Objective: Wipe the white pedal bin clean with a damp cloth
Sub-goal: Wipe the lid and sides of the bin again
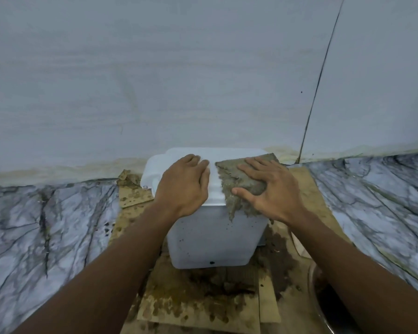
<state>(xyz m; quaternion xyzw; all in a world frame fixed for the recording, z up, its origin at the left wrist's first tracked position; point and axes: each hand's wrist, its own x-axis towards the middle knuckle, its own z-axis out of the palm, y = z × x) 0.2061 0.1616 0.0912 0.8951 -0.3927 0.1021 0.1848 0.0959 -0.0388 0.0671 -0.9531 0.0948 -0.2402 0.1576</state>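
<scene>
The white pedal bin [210, 237] stands against the wall on wet cardboard, its lid shut and its front wall dotted with dark specks. A grey-brown damp cloth [237, 186] lies spread over the right half of the lid, one corner drooping over the front edge. My right hand [268, 189] presses flat on the cloth, fingers spread, thumb on its near edge. My left hand [184, 186] rests palm down on the left half of the lid, fingers together, holding nothing.
Stained, wet cardboard sheets [198, 300] cover the floor under and in front of the bin. Marble-patterned floor [46, 232] extends on both sides. A pale wall [179, 80] rises directly behind the bin. A curved metal rim [320, 307] shows at the lower right.
</scene>
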